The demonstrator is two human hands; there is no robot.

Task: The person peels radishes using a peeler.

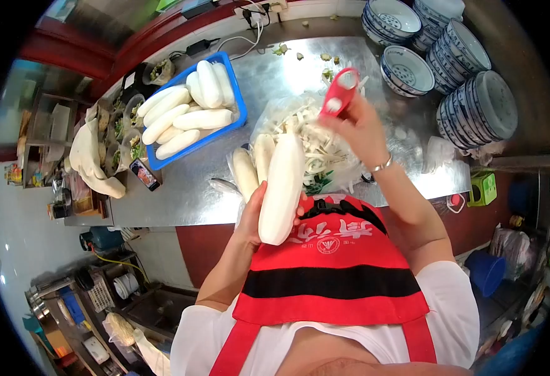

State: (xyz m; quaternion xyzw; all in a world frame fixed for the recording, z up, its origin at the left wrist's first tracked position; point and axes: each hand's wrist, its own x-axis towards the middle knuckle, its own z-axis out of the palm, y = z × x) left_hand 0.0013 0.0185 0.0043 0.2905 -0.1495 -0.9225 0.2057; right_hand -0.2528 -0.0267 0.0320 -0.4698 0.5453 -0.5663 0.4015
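A peeled white radish [282,191] is held upright in my left hand [253,216], its fingers wrapped round the lower part in front of the red apron. My right hand [364,128] is raised to the right of it, closed on a red peeler [340,92], apart from the radish. Behind the radish, a heap of pale peelings [315,141] lies on a clear plastic bag. Two more radishes [245,172] rest just left of the held one. A blue tray [242,103] at the upper left holds several peeled white radishes [209,84].
Stacks of blue-and-white bowls [469,106] stand at the right on the steel table [187,203]. A phone [144,174] leans near the tray, beside small containers of greens. A cable [240,39] runs along the back. Scraps lie near the back edge.
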